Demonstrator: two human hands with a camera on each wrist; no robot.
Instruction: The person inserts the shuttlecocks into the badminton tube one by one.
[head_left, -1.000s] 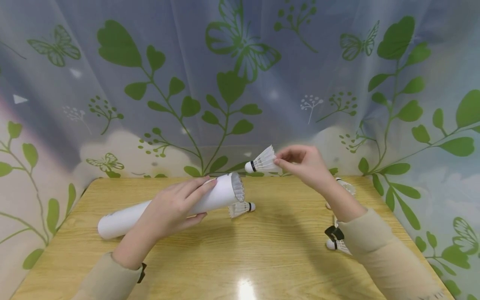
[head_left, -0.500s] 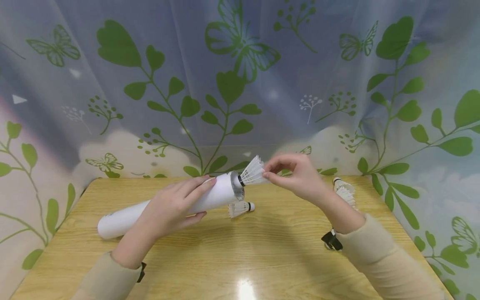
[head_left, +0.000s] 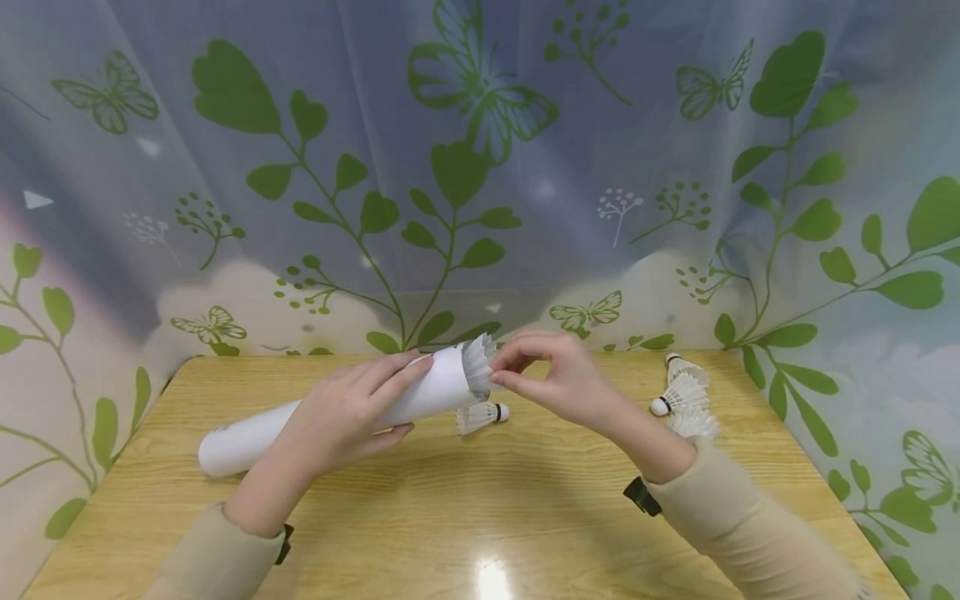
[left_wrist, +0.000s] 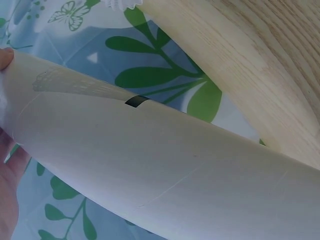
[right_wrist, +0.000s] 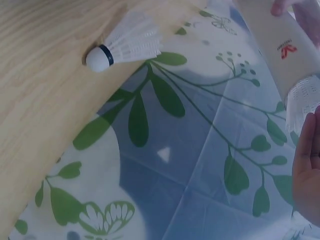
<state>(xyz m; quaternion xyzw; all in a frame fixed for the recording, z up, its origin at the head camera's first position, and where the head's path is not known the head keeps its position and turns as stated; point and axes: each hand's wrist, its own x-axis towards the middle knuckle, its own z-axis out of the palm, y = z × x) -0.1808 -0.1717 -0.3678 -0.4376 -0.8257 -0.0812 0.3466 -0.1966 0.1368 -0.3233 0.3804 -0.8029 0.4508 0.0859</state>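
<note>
My left hand [head_left: 348,417] grips a white shuttlecock tube [head_left: 431,389] from above, its open end tilted up to the right. The tube's side, with a printed shuttlecock, fills much of the left wrist view. My right hand [head_left: 558,379] pinches the feather skirt of a shuttlecock [head_left: 480,364] at the tube's mouth. Its cork head is inside the tube and hidden; the feather rim still sticks out. In the right wrist view, the feathers [right_wrist: 303,100] show between the tube and my fingers. Another shuttlecock [head_left: 483,416] lies on the table just below the tube's mouth.
Several more shuttlecocks [head_left: 682,398] lie in a cluster at the right of the wooden table [head_left: 450,517], partly behind my right forearm. A leaf-patterned curtain [head_left: 480,208] hangs along the table's back edge.
My right hand has moved left and down, bringing the shuttlecock head first from the air into the tube's mouth. The left hand and tube have stayed nearly still.
</note>
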